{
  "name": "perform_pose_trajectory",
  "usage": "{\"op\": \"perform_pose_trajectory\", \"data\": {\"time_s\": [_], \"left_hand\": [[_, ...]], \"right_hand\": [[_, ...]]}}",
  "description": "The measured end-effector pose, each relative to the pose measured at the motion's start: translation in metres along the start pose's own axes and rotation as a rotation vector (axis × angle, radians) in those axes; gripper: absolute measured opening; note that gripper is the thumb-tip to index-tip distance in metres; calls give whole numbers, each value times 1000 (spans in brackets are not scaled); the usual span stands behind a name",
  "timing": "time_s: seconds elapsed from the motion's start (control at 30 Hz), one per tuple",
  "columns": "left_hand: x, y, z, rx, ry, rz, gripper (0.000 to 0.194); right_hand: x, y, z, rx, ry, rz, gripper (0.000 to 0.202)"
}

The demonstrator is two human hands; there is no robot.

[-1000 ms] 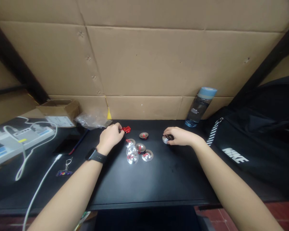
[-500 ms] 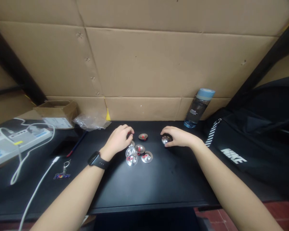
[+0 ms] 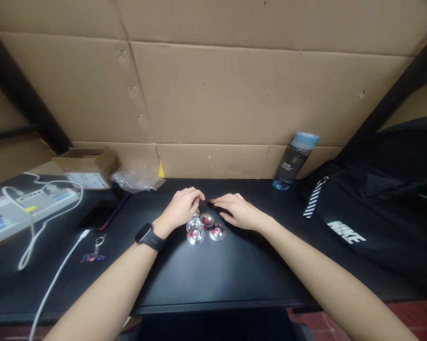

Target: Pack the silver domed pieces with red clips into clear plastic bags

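Several shiny metal finger cymbals with red loops lie in a loose group on the black table. My right hand (image 3: 236, 210) reaches in from the right, fingers stretched and thumb apart. Its fingertips are at the rear finger cymbal (image 3: 210, 201), which they partly cover; no firm grip shows. My left hand (image 3: 182, 206), with a black watch on its wrist, rests at the group's left edge, fingers curled and thumb apart. It partly hides one cymbal. In front lie a flat cymbal (image 3: 195, 236), a cupped cymbal (image 3: 207, 220) and another on the right (image 3: 217, 232).
A water bottle (image 3: 294, 161) stands at the back right beside a black bag (image 3: 373, 208). On the left are a power strip (image 3: 32, 206) with white cables, a cardboard box (image 3: 87, 168), a plastic bag (image 3: 137, 180) and a keychain (image 3: 93, 257). A cardboard wall (image 3: 213, 94) closes the back.
My right hand has left the finger cymbal on the right and moved left to the rear one. My left hand has shifted slightly right, its fingers a little higher.
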State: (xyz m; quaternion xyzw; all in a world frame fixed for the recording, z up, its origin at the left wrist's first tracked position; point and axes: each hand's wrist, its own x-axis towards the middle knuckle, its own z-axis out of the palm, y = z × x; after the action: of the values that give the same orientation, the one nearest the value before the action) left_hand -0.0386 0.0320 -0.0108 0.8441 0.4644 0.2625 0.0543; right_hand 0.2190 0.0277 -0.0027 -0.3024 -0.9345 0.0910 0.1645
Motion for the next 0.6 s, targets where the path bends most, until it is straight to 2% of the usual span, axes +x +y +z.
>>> {"op": "perform_pose_trajectory", "data": {"time_s": [0.1, 0.2, 0.27, 0.33, 0.43, 0.6], "left_hand": [[0, 0, 3, -87, -14, -8, 33], [-1, 2, 4, -261, -3, -20, 32], [-1, 6, 4, -381, -8, -25, 28], [-1, 10, 3, -474, -31, -19, 24], [0, 15, 4, -624, -82, -20, 23], [-1, 19, 8, -810, -132, -33, 26]], "right_hand": [[-1, 1, -7, 241, 111, 52, 33], [-1, -2, -11, 649, 197, 176, 26], [0, -4, -11, 910, 211, 257, 28], [0, -6, -8, 1070, 225, 311, 36], [0, -7, -2, 1110, 268, 350, 43], [2, -10, 7, 1040, 274, 410, 43]]}}
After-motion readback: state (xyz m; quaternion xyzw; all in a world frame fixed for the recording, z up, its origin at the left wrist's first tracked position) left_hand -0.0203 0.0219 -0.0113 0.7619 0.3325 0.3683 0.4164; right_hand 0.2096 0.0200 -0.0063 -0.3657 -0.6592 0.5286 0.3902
